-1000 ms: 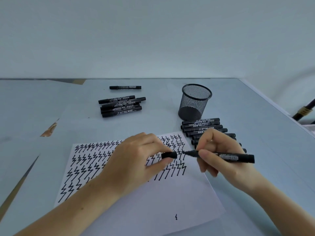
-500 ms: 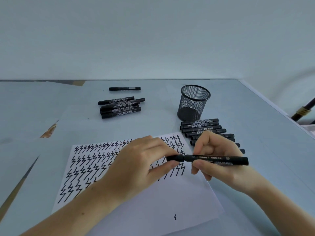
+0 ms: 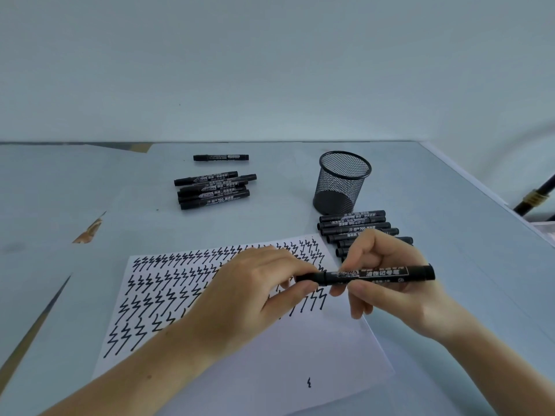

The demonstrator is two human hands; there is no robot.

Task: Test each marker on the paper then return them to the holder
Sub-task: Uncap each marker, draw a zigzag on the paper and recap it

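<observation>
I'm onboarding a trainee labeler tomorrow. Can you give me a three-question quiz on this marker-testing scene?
1. True or false: the mesh holder has markers standing in it.
2. What does the left hand pinch? A) the paper B) the cap end of the held marker C) the holder
3. Which hand grips the marker's barrel?

Key: 1 false, no markers show in it. 2 B. 3 the right hand.

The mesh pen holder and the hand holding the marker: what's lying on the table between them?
In the head view, a row of capped black markers lies side by side between the mesh holder and the right hand.
</observation>
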